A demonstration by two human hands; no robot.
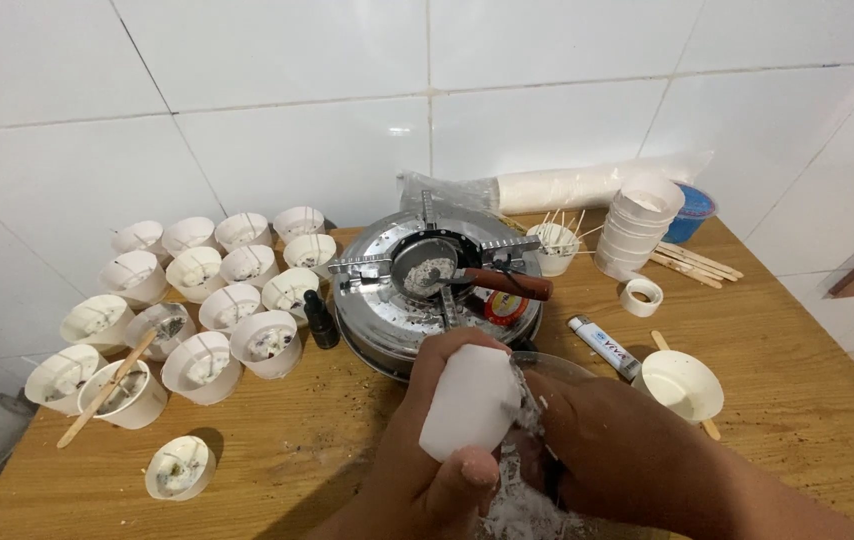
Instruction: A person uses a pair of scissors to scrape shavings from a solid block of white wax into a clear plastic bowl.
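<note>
While the left hand (427, 470) grips a white block (470, 400) over the bowl (557, 365) so shavings (522, 510) fall in | right hand (597, 440) curled shut on a blade I cannot see well | cups (202, 300) wait left of the stove (437, 285)

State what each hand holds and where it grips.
Left hand grips the white wax block around its sides. Right hand: its hold cannot be told.

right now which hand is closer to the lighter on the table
Right. The right hand sits just below the white lighter, scraping flakes off the white wax block. The left hand grips that block farther to the lighter's left.
</note>
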